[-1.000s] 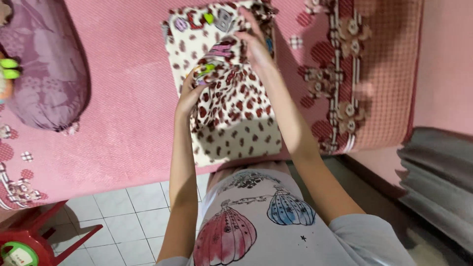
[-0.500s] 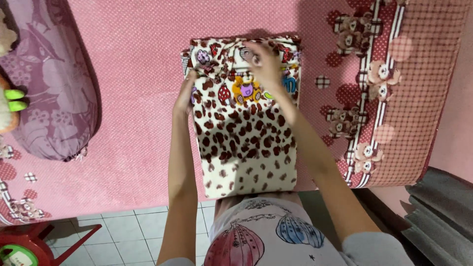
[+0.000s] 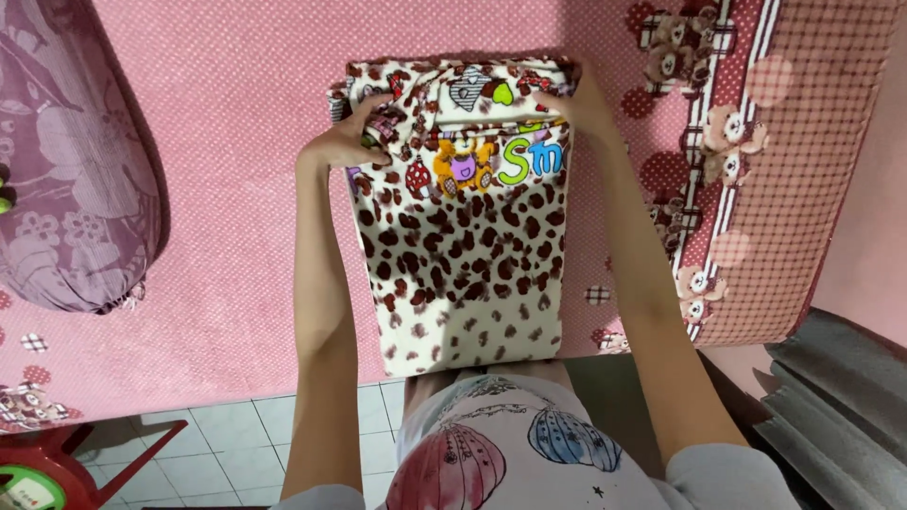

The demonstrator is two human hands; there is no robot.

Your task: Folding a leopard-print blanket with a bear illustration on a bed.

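Leopard-print garment lies flat on pink bedspread, near edge of bed, cartoon patch and coloured letters across far part. Left hand grasps bunched fabric at far-left corner. Right hand pinches far-right corner. Purple floral bolster far left on bed. Red stool on white tiles, near left. Grey fabric near right.

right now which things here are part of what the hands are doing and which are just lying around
In hand:
- leopard-print garment, spread on the pink bed sheet
- left hand gripping its far left corner
- right hand gripping its far right corner

Lying about:
- purple bolster pillow at the left
- red stool on the tiled floor
- grey cloth at the right
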